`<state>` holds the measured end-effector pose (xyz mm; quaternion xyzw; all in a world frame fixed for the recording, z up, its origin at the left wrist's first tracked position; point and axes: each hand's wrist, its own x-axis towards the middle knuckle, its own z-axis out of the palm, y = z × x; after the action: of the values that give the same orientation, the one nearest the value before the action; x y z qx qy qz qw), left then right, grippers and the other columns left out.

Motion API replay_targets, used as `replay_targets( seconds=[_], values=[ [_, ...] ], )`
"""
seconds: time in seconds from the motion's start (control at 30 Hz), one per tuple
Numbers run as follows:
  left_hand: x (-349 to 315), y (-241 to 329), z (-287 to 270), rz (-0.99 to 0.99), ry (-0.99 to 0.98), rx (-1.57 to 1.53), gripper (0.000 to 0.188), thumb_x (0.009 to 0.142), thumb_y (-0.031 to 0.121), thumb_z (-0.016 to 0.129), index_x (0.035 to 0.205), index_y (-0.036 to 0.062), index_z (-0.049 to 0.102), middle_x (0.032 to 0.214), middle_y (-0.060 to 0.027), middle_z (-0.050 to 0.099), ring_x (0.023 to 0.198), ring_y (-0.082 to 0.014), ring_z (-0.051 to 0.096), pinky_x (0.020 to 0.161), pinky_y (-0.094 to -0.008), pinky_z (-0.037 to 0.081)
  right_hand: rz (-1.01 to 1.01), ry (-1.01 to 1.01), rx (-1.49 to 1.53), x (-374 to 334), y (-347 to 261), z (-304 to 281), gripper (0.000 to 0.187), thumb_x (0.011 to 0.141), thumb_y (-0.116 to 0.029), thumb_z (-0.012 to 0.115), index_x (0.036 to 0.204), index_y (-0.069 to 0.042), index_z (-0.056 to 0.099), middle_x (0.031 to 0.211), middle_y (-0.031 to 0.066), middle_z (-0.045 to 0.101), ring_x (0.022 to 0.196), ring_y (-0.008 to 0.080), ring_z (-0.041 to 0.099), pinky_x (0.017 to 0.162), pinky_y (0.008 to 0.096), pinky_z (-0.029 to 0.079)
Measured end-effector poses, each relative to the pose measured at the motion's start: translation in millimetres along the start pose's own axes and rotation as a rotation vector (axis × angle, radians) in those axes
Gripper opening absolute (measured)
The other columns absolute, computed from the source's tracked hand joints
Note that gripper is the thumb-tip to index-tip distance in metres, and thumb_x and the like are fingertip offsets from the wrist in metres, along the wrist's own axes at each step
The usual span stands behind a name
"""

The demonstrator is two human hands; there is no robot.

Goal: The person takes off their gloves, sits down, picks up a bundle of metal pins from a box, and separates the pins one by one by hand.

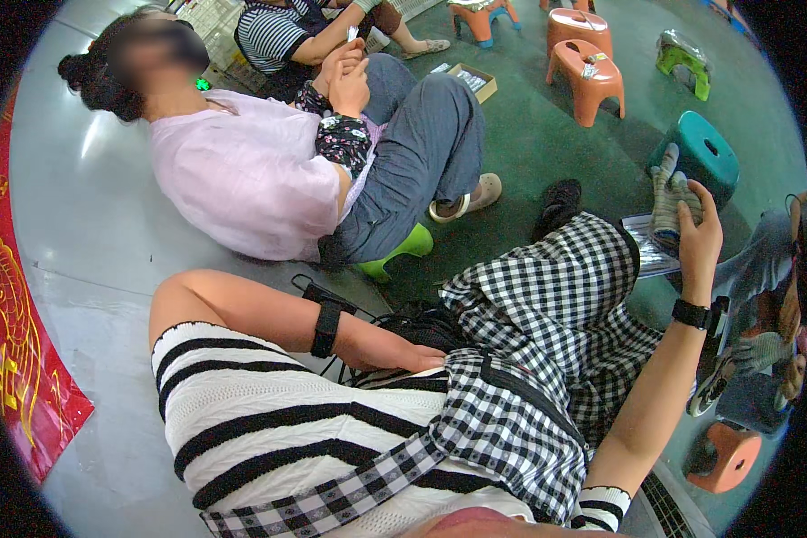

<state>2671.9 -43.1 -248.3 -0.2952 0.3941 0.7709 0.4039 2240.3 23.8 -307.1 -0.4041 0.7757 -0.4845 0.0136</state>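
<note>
My right hand [700, 235] is raised at the right, its fingers closed round a grey knitted work glove [667, 202]. The glove's fingers point up in front of a teal plastic stool [715, 161]. Just below the glove is a shiny silvery item [647, 251], whose kind I cannot make out. My left hand [412, 357] lies against my waist, at the edge of a black-and-white checked apron [511, 394]. Its fingertips are hidden by the apron cloth, so what they touch does not show.
A person in a pale top [242, 179] sits on a green stool [403, 251] to the left, hands raised together. Orange stools [586, 76] and a shallow box [475, 82] stand on the green floor ahead. Another person's gloved hand [760, 352] shows at the right rim.
</note>
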Motion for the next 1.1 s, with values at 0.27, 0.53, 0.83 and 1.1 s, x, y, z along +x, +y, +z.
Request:
replay_targets(
  seconds=[0.27,0.53,0.83,1.1],
  values=[
    [14,-24,-17,0.032,0.018,0.055,0.074,0.095,0.053,0.034,0.147,0.0093,0.006,0.152,-0.0002,0.015,0.134,-0.0131,0.023,0.11,-0.0301,0.02,0.0,-0.016,0.003,2,1,2,0.032,0.086,-0.007,0.058,0.119,-0.007,0.055,0.111,0.0128,0.062,0.102,0.0228,0.059,0.088,0.0318,0.044],
    [-2,1,-6,0.001,-0.057,-0.027,0.074,0.094,0.054,0.036,0.147,0.0104,0.009,0.151,0.0013,0.016,0.133,-0.0119,0.025,0.11,-0.0301,0.022,-0.006,-0.032,-0.031,1,1,4,0.033,0.086,-0.008,0.058,0.12,-0.008,0.055,0.115,0.011,0.061,0.105,0.0229,0.057,0.09,0.0316,0.042],
    [-4,2,-5,0.0,-0.051,-0.025,0.071,0.094,0.054,0.036,0.147,0.0124,0.013,0.151,0.0034,0.019,0.131,-0.0106,0.027,0.109,-0.0295,0.024,0.043,-0.046,-0.008,0,0,2,0.034,0.084,-0.006,0.058,0.119,-0.007,0.055,0.114,0.0127,0.061,0.104,0.0249,0.059,0.089,0.0322,0.044],
    [4,-8,-10,-0.012,-0.034,-0.068,0.069,0.095,0.053,0.036,0.146,0.0124,0.016,0.148,0.004,0.025,0.127,-0.0102,0.034,0.108,-0.0277,0.024,0.044,-0.057,-0.009,0,-6,2,0.034,0.084,-0.005,0.058,0.118,-0.007,0.055,0.112,0.0134,0.061,0.101,0.0257,0.06,0.088,0.0325,0.044]
  ],
)
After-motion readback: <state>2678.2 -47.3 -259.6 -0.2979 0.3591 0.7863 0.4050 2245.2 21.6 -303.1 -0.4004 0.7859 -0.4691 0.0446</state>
